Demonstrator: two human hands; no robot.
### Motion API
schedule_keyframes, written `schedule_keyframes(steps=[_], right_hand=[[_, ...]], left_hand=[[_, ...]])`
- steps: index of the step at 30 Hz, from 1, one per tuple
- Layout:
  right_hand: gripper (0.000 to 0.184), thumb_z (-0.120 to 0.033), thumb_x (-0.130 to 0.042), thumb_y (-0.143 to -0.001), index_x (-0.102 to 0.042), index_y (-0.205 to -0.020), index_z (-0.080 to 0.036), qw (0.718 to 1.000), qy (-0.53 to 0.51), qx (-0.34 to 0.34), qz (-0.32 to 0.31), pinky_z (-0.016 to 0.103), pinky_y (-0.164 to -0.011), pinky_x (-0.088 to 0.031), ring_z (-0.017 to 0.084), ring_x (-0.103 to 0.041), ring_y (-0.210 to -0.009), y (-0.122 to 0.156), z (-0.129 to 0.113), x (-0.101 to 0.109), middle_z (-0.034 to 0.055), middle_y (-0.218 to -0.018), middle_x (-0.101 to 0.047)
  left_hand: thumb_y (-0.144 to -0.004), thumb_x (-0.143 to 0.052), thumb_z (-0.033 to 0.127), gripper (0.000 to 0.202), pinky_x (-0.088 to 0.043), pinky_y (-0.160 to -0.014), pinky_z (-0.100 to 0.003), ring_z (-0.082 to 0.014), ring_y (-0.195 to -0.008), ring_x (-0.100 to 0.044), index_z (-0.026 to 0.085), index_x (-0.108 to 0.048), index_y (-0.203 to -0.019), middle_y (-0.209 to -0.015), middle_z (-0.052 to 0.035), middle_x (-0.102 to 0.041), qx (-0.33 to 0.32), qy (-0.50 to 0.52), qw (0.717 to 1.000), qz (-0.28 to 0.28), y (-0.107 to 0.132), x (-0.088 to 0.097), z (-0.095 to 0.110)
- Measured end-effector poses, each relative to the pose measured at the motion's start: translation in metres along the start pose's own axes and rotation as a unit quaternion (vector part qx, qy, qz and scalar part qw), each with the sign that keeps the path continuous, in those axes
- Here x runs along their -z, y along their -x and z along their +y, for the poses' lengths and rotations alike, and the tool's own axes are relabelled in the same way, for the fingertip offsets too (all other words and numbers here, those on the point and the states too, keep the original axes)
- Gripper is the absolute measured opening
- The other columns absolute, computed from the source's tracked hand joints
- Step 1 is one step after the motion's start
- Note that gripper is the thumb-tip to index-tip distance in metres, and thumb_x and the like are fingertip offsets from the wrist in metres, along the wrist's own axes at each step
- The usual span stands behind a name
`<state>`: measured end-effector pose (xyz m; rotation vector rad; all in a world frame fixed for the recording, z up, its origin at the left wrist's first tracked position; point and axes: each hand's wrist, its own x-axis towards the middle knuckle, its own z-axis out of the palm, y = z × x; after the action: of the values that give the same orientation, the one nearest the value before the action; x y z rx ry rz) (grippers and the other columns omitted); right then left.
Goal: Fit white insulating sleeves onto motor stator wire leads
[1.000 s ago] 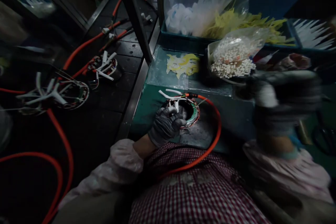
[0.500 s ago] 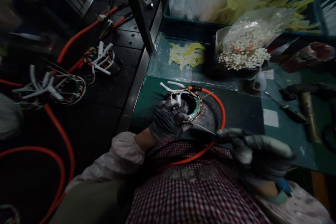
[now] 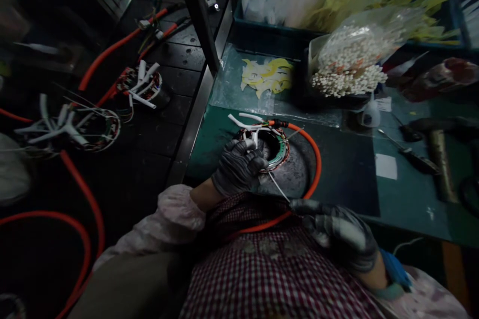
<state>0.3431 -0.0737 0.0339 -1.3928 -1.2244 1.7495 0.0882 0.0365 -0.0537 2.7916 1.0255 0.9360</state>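
Note:
A round wound motor stator [image 3: 275,145] with white sleeved leads and an orange cable [image 3: 316,159] lies on the green bench top [image 3: 344,169]. My left hand [image 3: 239,167], in a dark glove, grips the stator's near left rim. My right hand [image 3: 337,232], also gloved, is close to my body and pinches a thin white strip [image 3: 279,187] that runs up to the stator's near edge.
A clear bag of white pieces [image 3: 350,62], yellow strips [image 3: 267,77] and bins of bagged parts stand at the back. A hammer [image 3: 436,152] and small tools lie at right. Two more stators [image 3: 142,84] with orange cables sit on the dark surface at left.
My right hand came down from the bag at the back right to the near edge by my body, and now holds the thin strip at the stator. My left hand stayed put.

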Motion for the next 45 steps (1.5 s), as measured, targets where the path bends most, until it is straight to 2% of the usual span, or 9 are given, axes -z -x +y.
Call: schedule_keyframes(steps=[3,9,16,19,24,28,31,40,45], right_hand=[[0.025,-0.046,-0.079,-0.091,-0.089,-0.104,-0.027,0.986,0.110,0.115,0.058,0.039,-0.066,-0.066,0.026,-0.077,-0.070,-0.021,0.017,-0.006,0.0080,-0.081,-0.082],[0.016,-0.042,-0.076,-0.096,-0.081,-0.101,-0.027,0.870,0.288,0.302,0.264,0.038,-0.063,-0.065,0.026,-0.079,-0.070,-0.081,0.020,-0.003,0.0057,-0.086,-0.084],[0.029,-0.040,-0.069,-0.101,-0.082,-0.123,-0.026,0.842,0.408,0.304,0.181,0.045,-0.088,-0.068,0.033,-0.083,-0.103,-0.106,-0.001,0.000,0.0112,-0.113,-0.087],[0.019,-0.038,-0.069,-0.100,-0.084,-0.107,-0.029,0.860,0.374,0.307,0.160,0.045,-0.090,-0.067,0.030,-0.081,-0.095,-0.111,-0.008,-0.004,0.0081,-0.100,-0.085],[0.024,-0.047,-0.070,-0.103,-0.081,-0.099,-0.027,0.916,0.199,0.258,0.236,0.039,-0.076,-0.066,0.024,-0.077,-0.079,-0.115,-0.031,0.005,0.0044,-0.091,-0.083],[0.035,-0.059,-0.070,-0.103,-0.085,-0.101,-0.027,0.969,0.129,0.206,0.052,0.036,-0.075,-0.066,0.022,-0.078,-0.080,-0.113,-0.040,0.012,0.0036,-0.091,-0.084],[0.030,-0.053,-0.085,-0.094,-0.085,-0.100,-0.024,0.974,0.131,0.182,-0.021,0.037,-0.074,-0.066,0.023,-0.078,-0.081,-0.112,-0.036,0.016,0.0045,-0.092,-0.084],[0.015,-0.038,-0.088,-0.089,-0.083,-0.093,-0.025,0.968,0.145,0.201,0.018,0.033,-0.068,-0.062,0.019,-0.071,-0.073,-0.112,-0.022,0.020,0.0016,-0.085,-0.081],[0.016,-0.040,-0.084,-0.093,-0.083,-0.095,-0.024,0.955,0.176,0.239,0.011,0.037,-0.070,-0.065,0.021,-0.073,-0.071,-0.113,-0.015,0.021,0.0032,-0.084,-0.080]], left_hand=[[-0.097,-0.072,0.054,0.029,-0.047,-0.104,-0.049,-0.0305,-0.120,-0.069,0.029,-0.074,-0.111,-0.112,-0.0019,-0.083,-0.009,0.014,1.000,-0.009,0.000,0.001,-0.003],[-0.096,-0.078,0.048,0.024,-0.052,-0.102,-0.046,-0.0272,-0.115,-0.071,0.028,-0.079,-0.110,-0.113,-0.0013,-0.085,-0.015,0.061,0.998,0.022,-0.002,0.003,-0.010],[-0.096,-0.077,0.046,0.018,-0.057,-0.098,-0.045,-0.0272,-0.112,-0.074,0.029,-0.081,-0.100,-0.105,0.0010,-0.086,-0.010,0.071,0.996,0.048,-0.002,0.000,-0.010],[-0.095,-0.078,0.050,0.023,-0.058,-0.097,-0.045,-0.0281,-0.112,-0.075,0.027,-0.081,-0.092,-0.102,-0.0002,-0.086,-0.007,0.060,0.998,0.036,-0.002,0.001,-0.010],[-0.099,-0.074,0.048,0.023,-0.057,-0.100,-0.046,-0.0287,-0.113,-0.074,0.027,-0.081,-0.106,-0.110,-0.0014,-0.086,-0.017,0.085,0.996,0.034,-0.001,0.000,-0.011],[-0.098,-0.074,0.054,0.028,-0.056,-0.101,-0.046,-0.0293,-0.116,-0.072,0.027,-0.082,-0.103,-0.105,-0.0036,-0.083,-0.006,0.071,0.997,0.022,0.002,-0.004,-0.013],[-0.096,-0.074,0.057,0.032,-0.054,-0.105,-0.049,-0.0303,-0.119,-0.070,0.027,-0.082,-0.103,-0.108,-0.0058,-0.081,0.005,0.062,0.998,-0.005,0.005,-0.006,-0.014],[-0.095,-0.075,0.059,0.033,-0.055,-0.106,-0.049,-0.0297,-0.118,-0.071,0.027,-0.083,-0.096,-0.109,-0.0037,-0.084,0.027,0.063,0.996,-0.050,0.004,-0.005,-0.013],[-0.096,-0.077,0.054,0.028,-0.057,-0.101,-0.048,-0.0293,-0.117,-0.072,0.027,-0.083,-0.102,-0.113,-0.0042,-0.084,0.013,0.072,0.997,-0.002,0.002,-0.004,-0.012]])
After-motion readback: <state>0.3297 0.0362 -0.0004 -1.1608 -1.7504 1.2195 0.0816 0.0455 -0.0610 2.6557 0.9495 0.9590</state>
